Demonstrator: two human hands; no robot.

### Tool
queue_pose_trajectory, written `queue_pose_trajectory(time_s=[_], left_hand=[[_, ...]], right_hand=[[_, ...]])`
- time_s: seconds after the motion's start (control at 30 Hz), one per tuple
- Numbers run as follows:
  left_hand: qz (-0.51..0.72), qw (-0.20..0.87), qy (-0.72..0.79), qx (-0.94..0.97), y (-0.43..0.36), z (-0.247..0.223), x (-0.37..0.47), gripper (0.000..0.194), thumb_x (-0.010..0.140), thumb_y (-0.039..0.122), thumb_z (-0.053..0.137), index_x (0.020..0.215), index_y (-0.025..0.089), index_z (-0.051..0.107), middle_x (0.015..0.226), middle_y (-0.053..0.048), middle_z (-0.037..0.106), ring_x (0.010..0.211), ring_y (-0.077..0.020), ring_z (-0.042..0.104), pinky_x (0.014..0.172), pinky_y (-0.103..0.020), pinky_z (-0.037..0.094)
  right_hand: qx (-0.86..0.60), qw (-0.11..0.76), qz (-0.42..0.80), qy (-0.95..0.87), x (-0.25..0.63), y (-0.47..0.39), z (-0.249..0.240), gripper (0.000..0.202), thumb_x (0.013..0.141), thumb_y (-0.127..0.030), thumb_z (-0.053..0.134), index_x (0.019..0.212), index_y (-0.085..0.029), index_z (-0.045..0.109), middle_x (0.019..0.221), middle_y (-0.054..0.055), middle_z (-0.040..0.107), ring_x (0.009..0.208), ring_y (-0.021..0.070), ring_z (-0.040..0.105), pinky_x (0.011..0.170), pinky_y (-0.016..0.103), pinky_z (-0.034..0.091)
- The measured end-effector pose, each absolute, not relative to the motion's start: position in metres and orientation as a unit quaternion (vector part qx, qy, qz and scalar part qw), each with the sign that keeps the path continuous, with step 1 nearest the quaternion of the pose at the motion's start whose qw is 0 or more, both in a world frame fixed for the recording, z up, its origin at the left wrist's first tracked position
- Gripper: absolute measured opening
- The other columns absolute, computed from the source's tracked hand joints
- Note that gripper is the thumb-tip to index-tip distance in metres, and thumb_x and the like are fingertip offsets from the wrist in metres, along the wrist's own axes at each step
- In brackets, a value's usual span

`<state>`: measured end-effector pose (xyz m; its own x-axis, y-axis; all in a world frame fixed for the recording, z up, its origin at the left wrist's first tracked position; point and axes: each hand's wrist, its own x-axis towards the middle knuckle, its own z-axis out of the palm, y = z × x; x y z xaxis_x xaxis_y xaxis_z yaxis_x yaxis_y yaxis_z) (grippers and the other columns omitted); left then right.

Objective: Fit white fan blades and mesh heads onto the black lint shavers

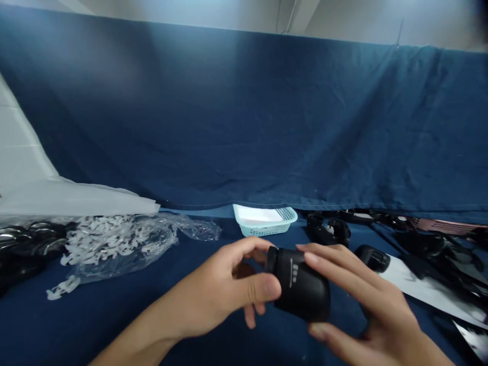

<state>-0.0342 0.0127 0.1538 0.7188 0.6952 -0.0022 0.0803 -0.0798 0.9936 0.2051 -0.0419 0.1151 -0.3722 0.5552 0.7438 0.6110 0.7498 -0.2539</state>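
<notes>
Between my two hands is a black plastic housing (301, 284), rounded at its right end, with a narrower collar at its left end and small pale markings on its side. My left hand (236, 287) pinches the collar between thumb and fingers. Around the wider body curl the fingers and thumb of my right hand (366, 295), touching its top and lower right. The piece is tilted and held above the blue cloth (213, 335). Its underside and far side are hidden.
A light-blue basket (263, 230) with something white inside stands behind my hands. White plastic clips (110, 239) spill from a clear bag (152, 249) at left, beside black glossy parts (34, 239). Black parts (328, 231) crowd the right. A blue curtain (244, 122) hangs behind.
</notes>
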Motion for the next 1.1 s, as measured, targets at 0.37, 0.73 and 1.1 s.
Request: queue_pose_trajectory(time_s=[0.37,0.73,1.1], left_hand=[[0.378,0.210,0.336,0.837,-0.001,0.146,-0.030,0.078,0.078,0.038,0.078,0.143,0.039,0.037,0.148,-0.004,0.043,0.128,-0.0317,0.049,0.102,-0.047,0.048],[0.299,0.305,0.422,0.799,-0.006,0.159,-0.037,0.077,0.074,0.044,0.078,0.141,0.045,0.039,0.130,0.001,0.061,0.108,-0.0275,0.062,0.091,-0.043,0.053],[0.225,0.364,0.394,0.813,0.002,0.153,-0.025,0.060,0.070,0.046,0.080,0.125,0.030,0.061,0.107,-0.004,0.067,0.089,-0.0253,0.063,0.082,-0.041,0.052]], right_hand=[[-0.395,0.538,0.543,-0.509,0.186,-0.030,0.112,0.051,0.081,-0.045,0.068,0.129,-0.031,0.061,0.126,0.007,0.069,0.116,0.0316,0.062,0.106,0.048,0.039],[-0.405,0.547,0.555,-0.478,0.180,-0.028,0.107,0.047,0.080,-0.044,0.066,0.124,-0.030,0.065,0.122,0.008,0.071,0.117,0.0327,0.061,0.110,0.050,0.032],[-0.380,0.520,0.572,-0.508,0.194,-0.027,0.063,0.048,0.087,-0.048,0.053,0.128,-0.022,0.063,0.118,0.011,0.072,0.107,0.0319,0.068,0.097,0.052,0.047]])
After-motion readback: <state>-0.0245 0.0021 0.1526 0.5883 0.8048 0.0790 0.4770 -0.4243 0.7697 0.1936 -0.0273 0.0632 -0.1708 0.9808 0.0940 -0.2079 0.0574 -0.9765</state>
